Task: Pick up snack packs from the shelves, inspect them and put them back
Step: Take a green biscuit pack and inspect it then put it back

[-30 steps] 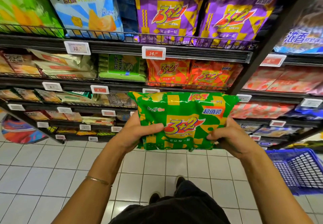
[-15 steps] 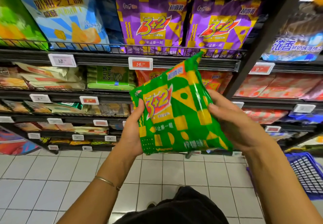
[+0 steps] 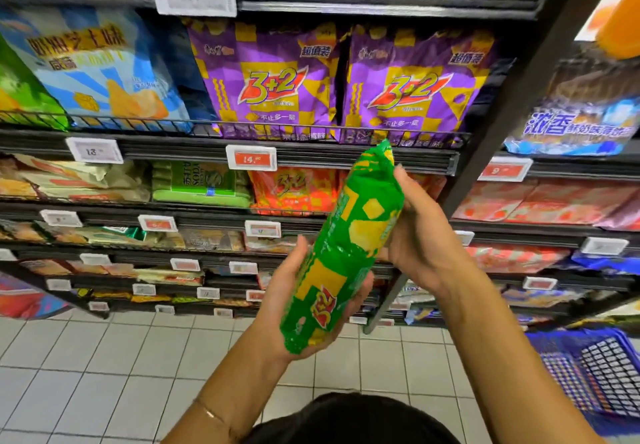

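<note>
A green and yellow "3+2" snack pack (image 3: 346, 246) stands on end, turned edge-on, in front of the shelves. My left hand (image 3: 294, 301) cups its lower end from below, fingers curled round it. My right hand (image 3: 415, 232) grips its upper right side, thumb near the top seam. Behind it, two purple "3+2" packs (image 3: 273, 80) stand on a wire-fronted shelf (image 3: 311, 159), and orange "3+2" packs (image 3: 291, 190) lie on the shelf below.
A blue chip bag (image 3: 100, 69) and green soda-cracker packs (image 3: 201, 180) sit to the left. A black upright post (image 3: 512, 107) divides the shelving. A blue shopping basket (image 3: 588, 371) stands on the white tiled floor (image 3: 104, 374) at right.
The pack has been rotated from lying flat and face-on to standing on end, edge-on. My left hand slid under its bottom and my right hand moved up its side. The view tilted upward.
</note>
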### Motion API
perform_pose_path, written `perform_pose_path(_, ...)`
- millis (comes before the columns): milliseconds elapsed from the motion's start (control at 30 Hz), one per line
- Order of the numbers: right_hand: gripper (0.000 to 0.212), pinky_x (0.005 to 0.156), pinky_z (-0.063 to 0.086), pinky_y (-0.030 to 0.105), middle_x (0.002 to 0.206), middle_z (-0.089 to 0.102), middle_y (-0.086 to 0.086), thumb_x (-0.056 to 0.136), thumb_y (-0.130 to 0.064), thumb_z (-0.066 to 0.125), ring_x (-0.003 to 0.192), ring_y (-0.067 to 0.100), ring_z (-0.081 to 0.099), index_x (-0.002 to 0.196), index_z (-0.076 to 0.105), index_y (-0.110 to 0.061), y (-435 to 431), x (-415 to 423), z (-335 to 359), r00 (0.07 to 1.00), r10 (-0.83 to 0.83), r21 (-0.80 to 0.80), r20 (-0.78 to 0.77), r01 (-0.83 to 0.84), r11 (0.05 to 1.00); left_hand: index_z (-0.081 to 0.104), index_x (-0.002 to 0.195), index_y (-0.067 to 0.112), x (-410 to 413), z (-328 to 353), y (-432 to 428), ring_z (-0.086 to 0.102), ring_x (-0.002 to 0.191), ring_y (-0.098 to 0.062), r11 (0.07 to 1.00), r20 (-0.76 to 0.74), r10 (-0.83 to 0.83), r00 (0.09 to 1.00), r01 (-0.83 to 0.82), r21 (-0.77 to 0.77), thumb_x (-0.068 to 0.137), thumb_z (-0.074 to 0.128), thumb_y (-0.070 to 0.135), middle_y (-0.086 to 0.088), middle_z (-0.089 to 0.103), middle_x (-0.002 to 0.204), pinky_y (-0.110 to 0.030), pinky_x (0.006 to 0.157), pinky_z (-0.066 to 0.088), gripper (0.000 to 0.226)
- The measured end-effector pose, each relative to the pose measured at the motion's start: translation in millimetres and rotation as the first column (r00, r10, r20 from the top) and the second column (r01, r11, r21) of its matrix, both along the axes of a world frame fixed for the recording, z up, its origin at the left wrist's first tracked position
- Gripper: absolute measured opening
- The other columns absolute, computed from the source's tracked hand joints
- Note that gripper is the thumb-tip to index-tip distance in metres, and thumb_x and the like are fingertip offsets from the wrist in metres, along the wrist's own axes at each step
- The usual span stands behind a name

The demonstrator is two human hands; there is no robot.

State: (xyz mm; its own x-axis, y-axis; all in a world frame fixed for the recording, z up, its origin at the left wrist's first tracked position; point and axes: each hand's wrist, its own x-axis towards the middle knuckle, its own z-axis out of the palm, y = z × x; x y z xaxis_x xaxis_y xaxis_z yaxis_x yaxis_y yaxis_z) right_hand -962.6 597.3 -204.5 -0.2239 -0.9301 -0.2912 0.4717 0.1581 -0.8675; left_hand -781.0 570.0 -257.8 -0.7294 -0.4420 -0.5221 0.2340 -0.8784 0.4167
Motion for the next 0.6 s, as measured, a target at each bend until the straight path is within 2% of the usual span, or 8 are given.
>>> perform_pose_path(67, 0.051, 0.098, 0.054, 0.056, 0.123, 0.072, 0.009, 0.103, -0.056, 0.045, 0.108, 0.030, 0.068, 0.126, 0.072, -0.020, 1.2, -12.5, 5.5, 1.000, -0.012, -0.039, 0.023, 0.013, 0.999, 0.076, 0.120, 0.009, -3.3, 13.9, -3.0, 0.079, 0.080, -0.030, 1.000, -0.045, -0.023, 0.999, 0.022, -0.019, 0.078, 0.078, 0.045, -0.015, 0.077, 0.101, -0.035, 0.057, 0.064, 0.055)
perform_pose_path(133, 0.054, 0.100, 0.055, 0.053, 0.118, 0.076, 0.006, 0.113, -0.040, 0.028, 0.108, 0.026, 0.071, 0.116, 0.078, -0.022, 5.2, -28.2, 14.4, 0.990, 0.003, -0.083, 0.140, 0.008, 0.997, 0.073, 0.128, 0.012, -7.6, 28.7, -9.4, 0.079, 0.085, -0.034, 0.997, -0.074, -0.022, 0.997, 0.016, -0.070, 0.074, 0.089, 0.042, -0.017, 0.077, 0.108, -0.038, 0.060, 0.065, 0.064)
perform_pose_path(233, 0.053, 0.103, 0.055, 0.045, 0.129, 0.073, 0.011, 0.114, -0.034, 0.028, 0.122, 0.027, 0.067, 0.122, 0.077, -0.016, 17.0, -54.3, 38.9, 0.883, 0.244, -0.246, 0.401, -0.153, 0.957, 0.083, 0.110, 0.017, -11.0, 44.0, -29.3, 0.078, 0.098, -0.032, 0.960, -0.064, 0.033, 0.997, -0.049, -0.274, 0.084, 0.076, 0.041, -0.013, 0.079, 0.112, -0.043, 0.073, 0.064, 0.036)
perform_pose_path(267, 0.047, 0.107, 0.052, 0.047, 0.135, 0.069, 0.015, 0.110, -0.041, 0.042, 0.128, 0.031, 0.063, 0.129, 0.073, -0.011, 21.1, -60.0, 48.4, 0.875, 0.314, -0.342, 0.368, -0.186, 0.921, 0.084, 0.105, 0.017, -11.8, 53.9, -38.1, 0.079, 0.096, -0.030, 0.938, -0.040, 0.047, 0.998, -0.057, -0.342, 0.082, 0.077, 0.039, -0.012, 0.080, 0.109, -0.043, 0.073, 0.064, 0.032)
perform_pose_path(333, 0.063, 0.099, 0.058, 0.046, 0.136, 0.068, 0.013, 0.087, -0.063, 0.069, 0.126, 0.032, 0.065, 0.130, 0.073, -0.016, 25.6, -70.5, 63.1, 0.955, 0.293, -0.346, 0.044, -0.260, 0.901, 0.085, 0.103, 0.020, -15.1, 76.6, -55.3, 0.079, 0.093, -0.026, 0.843, -0.019, 0.092, 0.996, -0.089, -0.530, 0.065, 0.093, 0.036, -0.010, 0.081, 0.106, -0.039, 0.072, 0.064, 0.042)
perform_pose_path(400, 0.066, 0.083, 0.064, 0.045, 0.127, 0.074, 0.013, 0.069, -0.056, 0.088, 0.112, 0.032, 0.074, 0.124, 0.076, -0.021, 20.8, -78.2, 75.0, 0.977, 0.124, -0.289, -0.175, -0.172, 0.942, 0.084, 0.103, 0.025, -20.8, 102.9, -67.7, 0.080, 0.090, -0.022, 0.702, -0.022, 0.153, 0.988, -0.125, -0.701, 0.051, 0.100, 0.035, -0.008, 0.081, 0.106, -0.034, 0.071, 0.064, 0.055)
perform_pose_path(533, 0.051, 0.068, 0.064, 0.035, 0.108, 0.080, 0.008, 0.078, -0.027, 0.075, 0.091, 0.024, 0.079, 0.126, 0.066, -0.013, -0.9, -81.8, 96.8, 0.913, -0.189, -0.371, -0.361, 0.046, 0.928, 0.076, 0.116, 0.026, -45.0, 147.5, -88.7, 0.078, 0.095, -0.023, 0.460, 0.001, 0.198, 0.980, -0.092, -0.883, 0.072, 0.088, 0.022, -0.007, 0.079, 0.114, -0.036, 0.076, 0.064, 0.045)
perform_pose_path(600, 0.054, 0.072, 0.064, 0.037, 0.107, 0.080, 0.006, 0.076, -0.028, 0.078, 0.091, 0.023, 0.079, 0.126, 0.064, -0.013, -9.5, -84.9, 110.5, 0.868, -0.329, -0.470, -0.371, 0.130, 0.873, 0.060, 0.132, 0.019, -56.2, 172.1, -99.1, 0.077, 0.104, -0.024, 0.350, 0.002, 0.245, 0.969, -0.087, -0.933, 0.071, 0.088, 0.029, -0.005, 0.078, 0.119, -0.042, 0.085, 0.064, 0.068)
